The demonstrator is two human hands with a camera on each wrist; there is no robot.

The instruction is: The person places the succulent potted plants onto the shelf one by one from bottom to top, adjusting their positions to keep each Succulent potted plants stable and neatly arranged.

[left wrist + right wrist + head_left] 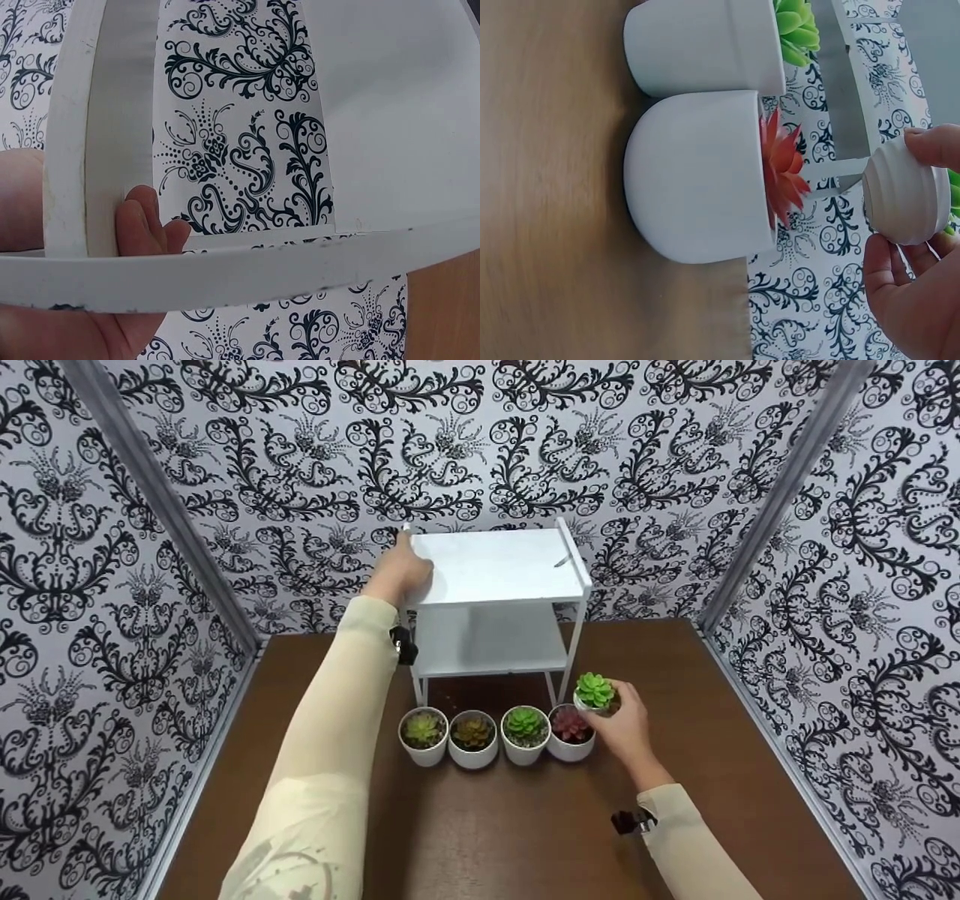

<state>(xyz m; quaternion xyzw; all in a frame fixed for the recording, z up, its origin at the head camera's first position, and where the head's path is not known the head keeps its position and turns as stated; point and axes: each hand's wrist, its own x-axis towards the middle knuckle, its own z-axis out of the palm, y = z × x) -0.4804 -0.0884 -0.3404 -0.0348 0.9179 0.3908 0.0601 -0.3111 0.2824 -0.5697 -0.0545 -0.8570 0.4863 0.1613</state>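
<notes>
My left hand (401,571) grips the left side of a white two-tier shelf (495,562); in the left wrist view its fingers (139,225) curl around the side board. A small potted succulent (594,691) with bright green leaves is held up by my right hand (628,727). Up close, its ribbed white pot (906,193) sits between thumb and fingers, raised beside the red succulent (782,169). That red plant stands in a rounded white pot (571,750) at the right end of a row in front of the shelf.
Left of the red plant stand a bright green succulent (524,735), a brownish one (473,741) and a yellow-green one (424,736), all in white pots. The brown table (465,825) is enclosed by black-and-white patterned walls (480,450) behind and on both sides.
</notes>
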